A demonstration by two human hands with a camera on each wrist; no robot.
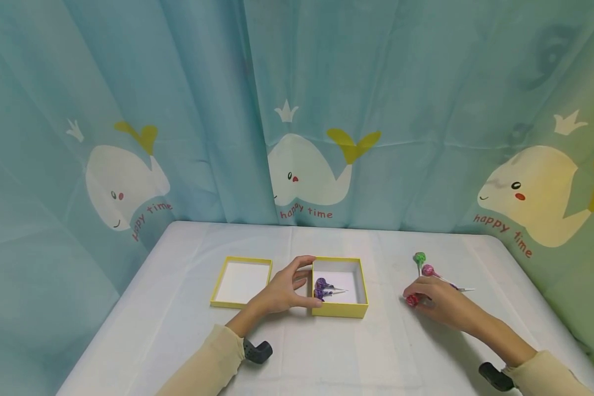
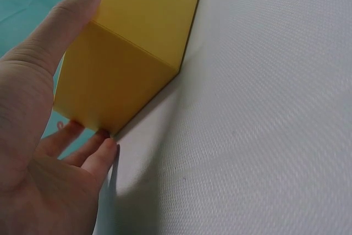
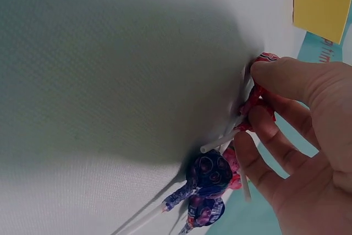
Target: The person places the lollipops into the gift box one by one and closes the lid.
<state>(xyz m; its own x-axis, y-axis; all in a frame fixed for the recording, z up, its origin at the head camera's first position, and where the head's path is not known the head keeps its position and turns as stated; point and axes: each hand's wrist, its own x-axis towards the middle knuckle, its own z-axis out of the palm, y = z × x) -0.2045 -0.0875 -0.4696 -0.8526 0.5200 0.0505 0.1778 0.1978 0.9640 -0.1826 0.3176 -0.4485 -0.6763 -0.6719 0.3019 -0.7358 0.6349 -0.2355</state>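
Note:
My left hand [image 1: 283,290] holds the yellow box [image 1: 340,311] by its left end, thumb at the near corner and fingers round the far one. Two purple lollipops [image 1: 321,284] lie inside, their white sticks pointing right. Over on the right, my right hand [image 1: 443,301] pinches a red-wrapped lollipop [image 3: 256,100] between thumb and fingers, low over the table. Just beyond that hand are a green lollipop [image 1: 419,257] and a pink lollipop [image 1: 428,270]. In the right wrist view, dark purple lollipops [image 3: 210,170] lie beside the fingertips; the hand mostly hides them from the head camera.
Left of the box lies its yellow-rimmed lid [image 1: 242,280], white inside facing up, behind my left forearm. A white cloth covers the table [image 1: 346,357]. Along the back hangs a blue-green curtain [image 1: 307,66] printed with whales.

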